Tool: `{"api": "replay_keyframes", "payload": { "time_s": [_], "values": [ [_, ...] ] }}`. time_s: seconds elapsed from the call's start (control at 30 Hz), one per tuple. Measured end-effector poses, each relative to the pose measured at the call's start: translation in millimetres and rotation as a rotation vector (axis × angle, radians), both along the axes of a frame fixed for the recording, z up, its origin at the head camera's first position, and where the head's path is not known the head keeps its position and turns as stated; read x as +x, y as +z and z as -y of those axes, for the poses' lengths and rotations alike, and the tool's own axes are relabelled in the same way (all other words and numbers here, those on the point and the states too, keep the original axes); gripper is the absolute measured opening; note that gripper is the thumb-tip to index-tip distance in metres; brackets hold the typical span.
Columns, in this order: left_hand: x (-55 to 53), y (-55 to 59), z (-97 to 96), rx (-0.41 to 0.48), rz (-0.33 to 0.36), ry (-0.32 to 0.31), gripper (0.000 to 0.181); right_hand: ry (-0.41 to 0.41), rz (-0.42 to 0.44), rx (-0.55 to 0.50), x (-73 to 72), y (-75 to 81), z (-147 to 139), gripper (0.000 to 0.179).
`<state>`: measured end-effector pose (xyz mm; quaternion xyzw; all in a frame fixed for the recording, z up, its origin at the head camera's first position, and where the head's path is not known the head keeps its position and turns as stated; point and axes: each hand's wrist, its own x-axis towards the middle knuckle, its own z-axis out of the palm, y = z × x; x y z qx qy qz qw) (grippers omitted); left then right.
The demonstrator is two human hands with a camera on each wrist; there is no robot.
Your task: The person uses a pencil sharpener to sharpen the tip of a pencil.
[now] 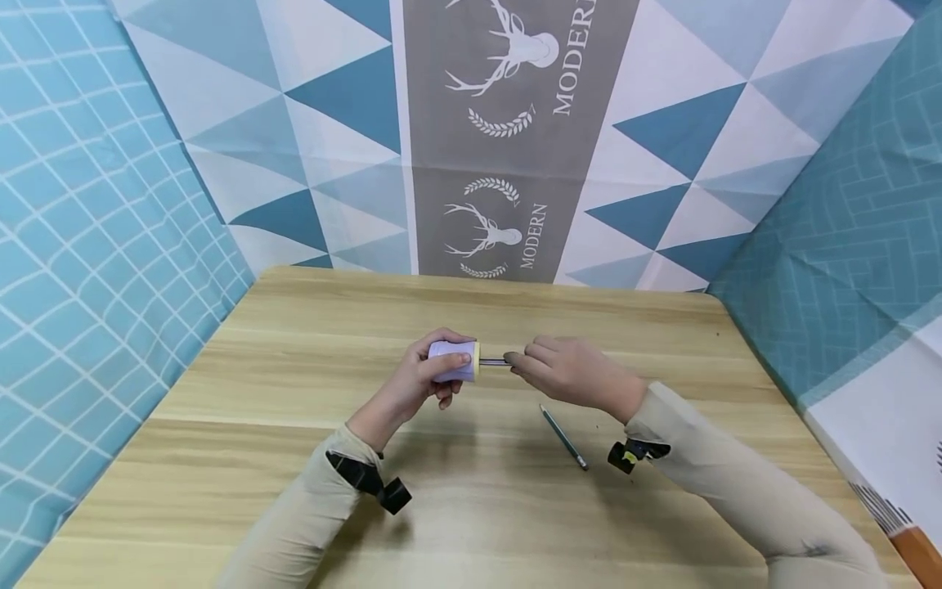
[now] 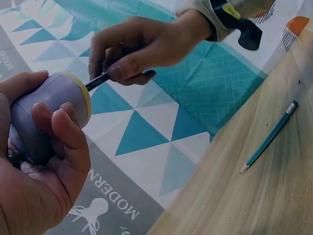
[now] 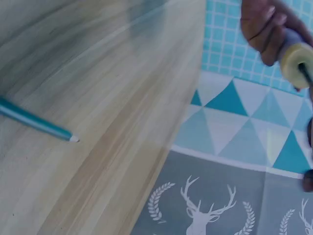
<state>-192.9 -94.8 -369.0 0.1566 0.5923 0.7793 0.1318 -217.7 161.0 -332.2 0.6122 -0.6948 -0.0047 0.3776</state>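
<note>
My left hand [image 1: 401,388] grips a purple pencil sharpener [image 1: 445,350] with a cream-yellow rim, its thumb laid along the body. The sharpener lies sideways above the table, and its hole, facing right, shows in the right wrist view within the yellow rim [image 3: 292,66]. One dark pencil [image 1: 493,362] runs from that hole to my right hand [image 1: 577,372], whose thumb and fingers pinch its outer end. The pencil's tip is hidden inside the sharpener. In the left wrist view, my right hand [image 2: 146,46] is just beyond the sharpener [image 2: 46,105].
A second pencil, green [image 1: 562,438], lies on the wooden table [image 1: 257,474] below my right hand. Its sharpened point faces away from me. Patterned cloths [image 1: 338,147] hang behind the table and at both sides. Small dark specks dot the tabletop.
</note>
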Motion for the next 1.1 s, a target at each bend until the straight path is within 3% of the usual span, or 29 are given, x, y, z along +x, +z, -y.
{"api": "replay_keyframes", "payload": {
  "time_s": [0.1, 0.2, 0.4, 0.53, 0.63, 0.83, 1.03, 1.1],
  "values": [
    [-0.8, 2.0, 0.7, -0.007, 0.003, -0.002, 0.024, 0.004, -0.238, 0.026, -5.7, -1.6, 2, 0.026],
    [-1.6, 2.2, 1.1, -0.003, 0.012, -0.008, 0.022, 0.011, -0.36, 0.036, -9.8, -0.7, 5, 0.026],
    [-1.9, -1.4, 1.0, 0.014, 0.031, 0.003, 0.02, 0.022, -0.365, 0.037, -13.8, -3.5, 11, 0.03],
    [-1.0, -3.5, -0.5, 0.022, 0.044, 0.002, 0.018, 0.035, -0.264, 0.025, -12.0, -7.7, 13, 0.034],
    [-0.9, -4.4, -1.2, 0.031, 0.057, -0.001, 0.017, 0.048, -0.064, 0.004, -8.4, -8.5, 16, 0.034],
    [-3.1, -6.1, 0.8, 0.043, 0.07, 0.015, 0.015, 0.075, 0.577, -0.044, -5.1, -2.1, 20, 0.02],
    [-6.7, -9.7, -0.7, 0.037, 0.095, 0.018, 0.014, -0.084, 1.142, -0.039, -6.8, 6.3, 19, 0.014],
    [-6.6, -10.7, -1.6, 0.035, 0.089, 0.017, 0.015, -0.132, 1.368, -0.043, -7.5, 8.8, 18, 0.016]
  ]
}}
